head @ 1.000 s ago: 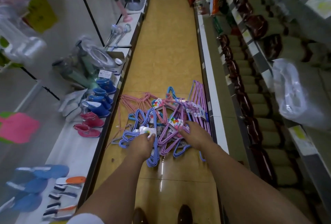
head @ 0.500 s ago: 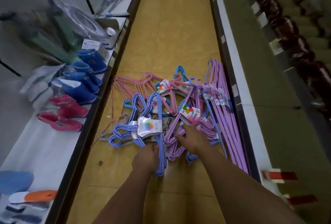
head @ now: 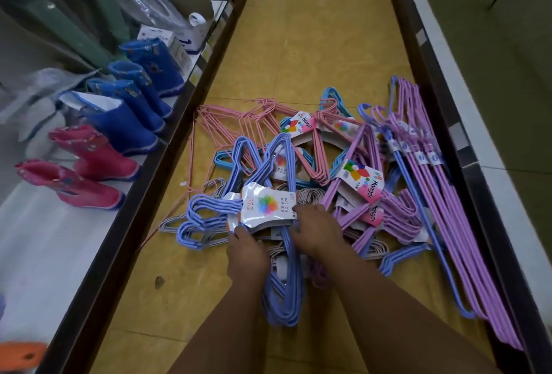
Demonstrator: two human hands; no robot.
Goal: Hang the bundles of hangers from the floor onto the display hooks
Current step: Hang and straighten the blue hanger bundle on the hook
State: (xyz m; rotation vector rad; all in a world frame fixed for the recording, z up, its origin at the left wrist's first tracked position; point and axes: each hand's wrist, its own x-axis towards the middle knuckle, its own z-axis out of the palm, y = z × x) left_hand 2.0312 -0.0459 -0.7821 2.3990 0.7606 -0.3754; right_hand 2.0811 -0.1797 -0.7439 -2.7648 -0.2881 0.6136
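Hangers in blue bundle (head: 277,254) on floor (head: 313,45) btwn hands — left hand (head: 246,254) & right hand (head: 316,231) both gripping it

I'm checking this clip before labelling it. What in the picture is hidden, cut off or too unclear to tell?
- Head view: the fingertips of the left hand and right hand are tucked among the blue hangers, so the grip is unclear.
- Display hooks: outside the frame.
- Small print on the label: too small to read fully.
- Lower hangers in the pile: covered by upper bundles.
- Purple hangers: their lower end is hidden behind the shelf edge.
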